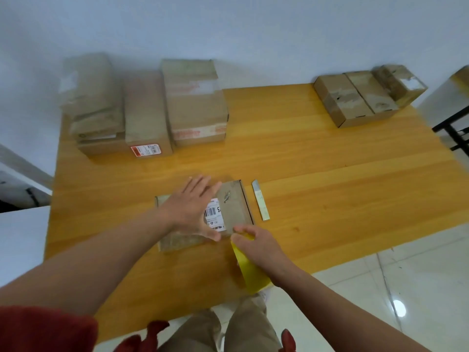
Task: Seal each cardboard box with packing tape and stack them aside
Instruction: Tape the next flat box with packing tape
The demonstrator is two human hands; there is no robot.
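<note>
A flat cardboard box point(238, 209) with a white barcode label lies in the middle of the wooden table point(330, 179). My left hand point(193, 207) rests flat on its lid with straight fingers spread. At the box's near right corner my right hand point(256, 242) grips a roll of yellow packing tape point(250, 270), which hangs over the table towards me. The tape's free end is hidden under my fingers.
A box cutter point(261, 201) lies just right of the box. Several larger cardboard boxes point(152, 107) stand at the table's far left, and a row of small boxes point(365, 95) sits at the far right. A black-framed table point(454, 133) is at the right edge.
</note>
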